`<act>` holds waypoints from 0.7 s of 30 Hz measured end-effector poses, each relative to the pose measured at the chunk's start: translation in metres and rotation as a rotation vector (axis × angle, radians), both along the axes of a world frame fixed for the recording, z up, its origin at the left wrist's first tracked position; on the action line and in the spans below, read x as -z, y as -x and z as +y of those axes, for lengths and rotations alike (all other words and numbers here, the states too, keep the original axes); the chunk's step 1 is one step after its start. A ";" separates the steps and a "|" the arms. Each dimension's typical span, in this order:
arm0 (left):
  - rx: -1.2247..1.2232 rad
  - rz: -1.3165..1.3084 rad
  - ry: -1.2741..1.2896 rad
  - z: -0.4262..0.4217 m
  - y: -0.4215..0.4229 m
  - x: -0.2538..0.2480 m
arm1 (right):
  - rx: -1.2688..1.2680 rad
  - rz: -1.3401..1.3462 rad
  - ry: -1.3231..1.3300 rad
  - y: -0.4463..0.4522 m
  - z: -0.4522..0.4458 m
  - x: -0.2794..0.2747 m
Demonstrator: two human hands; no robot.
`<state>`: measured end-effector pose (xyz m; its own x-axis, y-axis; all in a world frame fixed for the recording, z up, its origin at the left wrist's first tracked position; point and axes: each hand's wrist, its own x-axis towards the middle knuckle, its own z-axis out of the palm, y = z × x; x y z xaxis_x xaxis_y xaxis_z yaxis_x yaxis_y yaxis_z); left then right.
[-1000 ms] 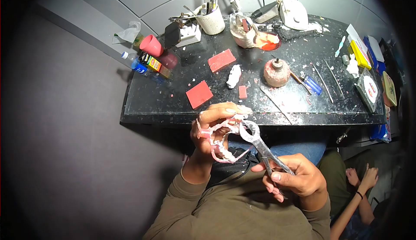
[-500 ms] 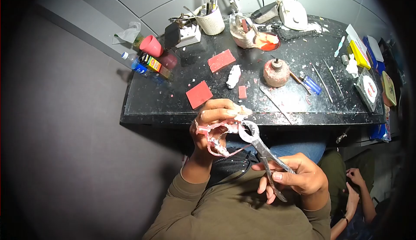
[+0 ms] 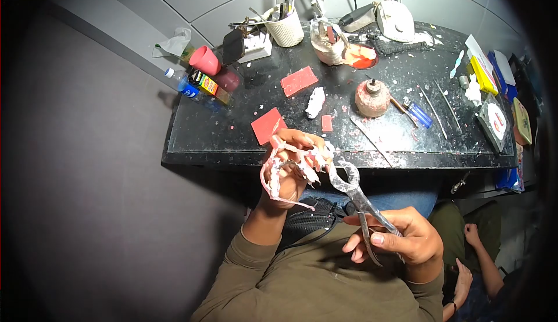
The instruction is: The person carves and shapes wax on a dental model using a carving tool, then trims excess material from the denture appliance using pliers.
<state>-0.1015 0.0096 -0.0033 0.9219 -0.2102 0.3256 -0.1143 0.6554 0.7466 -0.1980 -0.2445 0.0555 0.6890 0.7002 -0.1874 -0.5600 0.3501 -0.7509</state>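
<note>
In my left hand [image 3: 296, 174], over my lap just in front of the table edge, is a pink and white piece [image 3: 272, 176] with a thin curved rim and a strip trailing below it. My right hand [image 3: 410, 238] is wrapped round the handles of metal pliers [image 3: 360, 197]. The pliers' curved jaws are parted, and their tips are close to the right side of the piece; whether they touch it I cannot tell. A red sheet [image 3: 268, 125] lies on the table just behind my left hand.
On the black table [image 3: 221, 142] are a round burner [image 3: 372, 98], a blue lighter [image 3: 419, 114], a metal tool [image 3: 371, 140], a white lump [image 3: 315, 102] and a white cup of tools [image 3: 285, 28]. A bottle [image 3: 183, 82] stands left. A co-worker's hands [image 3: 463, 284] are at lower right.
The pink and white piece has been turned in my left hand, its rim now further left. The pliers have shifted slightly right, with their jaws wider apart. The co-worker's hands have moved apart.
</note>
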 end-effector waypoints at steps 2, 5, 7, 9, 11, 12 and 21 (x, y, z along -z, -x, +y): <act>0.070 -0.002 0.102 -0.001 -0.001 0.002 | 0.018 -0.053 0.020 0.001 -0.003 0.000; 0.113 0.007 0.143 -0.010 0.005 -0.007 | 0.068 -0.048 0.015 0.000 -0.005 -0.002; 0.189 0.134 0.217 -0.010 0.007 -0.013 | 0.079 -0.037 0.017 0.001 -0.005 -0.003; 0.214 0.128 0.217 -0.006 0.005 -0.009 | 0.091 -0.023 0.020 0.002 -0.006 -0.004; 0.238 0.122 0.215 -0.004 0.005 -0.007 | 0.101 -0.014 0.010 0.003 -0.006 -0.004; 0.256 0.137 0.223 -0.004 0.005 -0.008 | 0.100 -0.015 0.008 0.002 -0.006 -0.003; 0.272 0.103 0.211 -0.002 0.003 -0.002 | 0.080 -0.044 0.075 0.004 -0.003 -0.003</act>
<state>-0.1050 0.0072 -0.0014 0.8718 -0.3905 0.2958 0.1545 0.7922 0.5904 -0.2018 -0.2476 0.0581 0.7506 0.6280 -0.2054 -0.4984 0.3340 -0.8000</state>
